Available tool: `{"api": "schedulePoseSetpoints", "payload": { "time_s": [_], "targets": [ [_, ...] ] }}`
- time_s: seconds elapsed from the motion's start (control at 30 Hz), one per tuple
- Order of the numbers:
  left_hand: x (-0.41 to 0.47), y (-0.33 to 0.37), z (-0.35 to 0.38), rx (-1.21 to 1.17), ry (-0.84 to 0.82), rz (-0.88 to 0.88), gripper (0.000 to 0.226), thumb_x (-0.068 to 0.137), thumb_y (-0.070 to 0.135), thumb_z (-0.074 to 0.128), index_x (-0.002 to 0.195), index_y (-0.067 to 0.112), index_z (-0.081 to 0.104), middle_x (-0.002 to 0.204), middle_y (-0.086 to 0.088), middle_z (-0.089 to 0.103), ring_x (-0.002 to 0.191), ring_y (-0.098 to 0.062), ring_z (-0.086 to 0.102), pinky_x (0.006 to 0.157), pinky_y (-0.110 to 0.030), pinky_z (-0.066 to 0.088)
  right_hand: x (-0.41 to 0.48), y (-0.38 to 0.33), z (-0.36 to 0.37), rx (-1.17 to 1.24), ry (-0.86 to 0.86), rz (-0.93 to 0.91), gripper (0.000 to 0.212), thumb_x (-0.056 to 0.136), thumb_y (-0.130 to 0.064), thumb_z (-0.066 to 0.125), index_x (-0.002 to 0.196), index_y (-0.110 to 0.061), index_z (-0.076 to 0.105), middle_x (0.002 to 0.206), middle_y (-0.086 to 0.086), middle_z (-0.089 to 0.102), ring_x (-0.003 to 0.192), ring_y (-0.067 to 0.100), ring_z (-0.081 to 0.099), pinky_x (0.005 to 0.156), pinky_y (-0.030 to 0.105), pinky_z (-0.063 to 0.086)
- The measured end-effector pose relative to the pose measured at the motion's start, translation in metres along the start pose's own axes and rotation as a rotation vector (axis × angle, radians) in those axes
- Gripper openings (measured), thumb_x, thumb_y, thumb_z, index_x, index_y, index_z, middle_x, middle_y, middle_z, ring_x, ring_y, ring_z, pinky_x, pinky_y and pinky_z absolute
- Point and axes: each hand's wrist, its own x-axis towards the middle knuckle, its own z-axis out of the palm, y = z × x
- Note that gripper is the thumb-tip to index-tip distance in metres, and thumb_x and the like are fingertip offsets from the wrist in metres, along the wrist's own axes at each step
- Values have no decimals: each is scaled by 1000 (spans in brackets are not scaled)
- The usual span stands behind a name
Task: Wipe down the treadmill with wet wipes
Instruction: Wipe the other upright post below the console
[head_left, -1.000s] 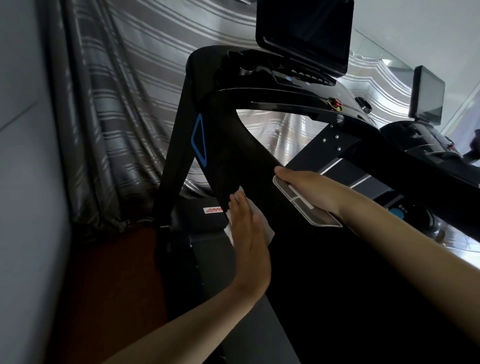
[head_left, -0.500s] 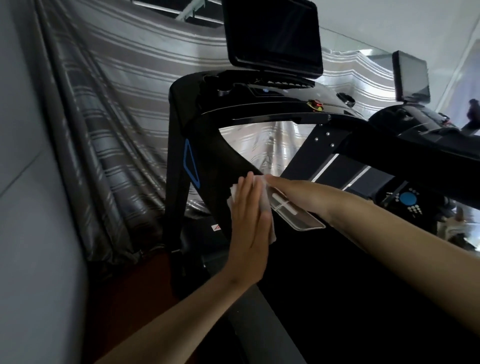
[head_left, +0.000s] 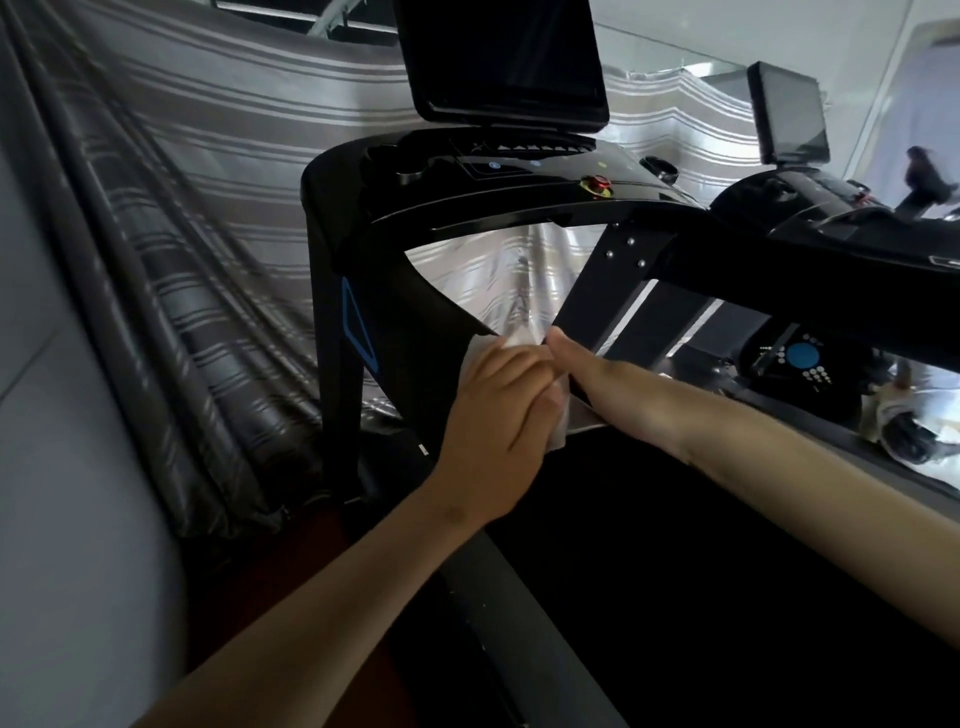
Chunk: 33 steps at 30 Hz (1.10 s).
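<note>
Fingers of my left hand (head_left: 501, 402) press a white wet wipe (head_left: 511, 340) flat against the treadmill (head_left: 415, 291) upright's dark inner face. My right hand (head_left: 582, 371) touches it, resting on the silver grip plate (head_left: 587, 415); whether it grasps anything, I cannot tell. Above sit the console (head_left: 519, 176) and screen (head_left: 501, 60), with a striped curtain (head_left: 171, 208) behind.
</note>
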Motion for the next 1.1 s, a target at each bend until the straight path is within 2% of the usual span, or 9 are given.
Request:
{"api": "schedulePoseSetpoints", "payload": {
  "time_s": [0.2, 0.33, 0.4, 0.53, 0.67, 0.77, 0.87, 1.0, 1.1],
  "targets": [
    [1, 0, -7, -50, -32, 9, 35, 99, 18, 35, 103, 3, 67, 106, 0, 64, 106, -13, 55, 99, -43, 40, -9, 7, -5, -25, -18, -59, 60, 99, -61, 18, 125, -25, 60, 106, -9, 50, 97, -1, 44, 89, 15, 19],
    [-4, 10, -1, -63, 37, -27, 36, 99, 19, 36, 106, 4, 68, 107, 0, 65, 109, -17, 56, 100, -46, 39, -10, 7, -4, 40, -45, -67, 62, 99, -61, 18, 129, -25, 59, 113, -9, 49, 106, 0, 42, 94, 18, 20],
    [-6, 17, 2, -53, 52, -33, 36, 99, 20, 37, 107, 5, 68, 109, 0, 65, 110, -16, 56, 101, -44, 38, -8, 7, -3, 75, -72, -69, 59, 98, -63, 19, 107, -28, 65, 110, -9, 57, 105, 2, 50, 94, 20, 26],
    [-5, 22, 4, -52, 46, -86, 32, 97, 24, 40, 101, 8, 67, 104, 4, 64, 106, -12, 56, 100, -43, 39, -3, 11, -5, 57, -103, -106, 71, 96, -66, 22, 60, -28, 70, 66, -15, 69, 70, -8, 62, 83, 20, 38],
    [-3, 26, 5, -11, 5, -151, 41, 92, 35, 40, 107, 8, 68, 108, 5, 64, 110, -7, 54, 105, -39, 36, 0, 19, -4, 154, -147, -149, 65, 86, -76, 35, 82, -24, 74, 82, -6, 75, 88, 3, 68, 100, 27, 41],
    [-1, 22, 4, -5, -27, -179, 48, 92, 43, 39, 114, 13, 68, 117, 8, 63, 118, -6, 50, 108, -35, 33, 5, 28, -3, 221, -207, -166, 92, 63, -94, 42, 113, -22, 71, 112, 3, 72, 113, 15, 64, 112, 39, 35],
    [1, 12, 2, -50, -2, -179, 43, 95, 37, 38, 113, 13, 69, 119, 4, 65, 118, -10, 53, 107, -37, 35, 8, 32, -5, 184, -137, -146, 84, 84, -84, 24, 130, -24, 62, 130, 0, 63, 124, 12, 55, 116, 36, 29],
    [5, 1, -1, -42, 18, -192, 47, 95, 31, 33, 114, 6, 68, 120, -2, 65, 118, -10, 53, 108, -34, 34, 3, 29, -2, 176, -149, -131, 97, 67, -90, 25, 130, -26, 62, 133, 0, 60, 127, 16, 53, 117, 40, 27],
    [2, 4, 3, -120, 109, -188, 35, 94, 23, 36, 112, 17, 65, 117, 14, 60, 115, 10, 48, 108, -19, 30, 1, 27, 0, 189, -102, -156, 92, 74, -85, 25, 130, -24, 62, 132, 2, 61, 127, 16, 52, 118, 39, 27]
  ]
}}
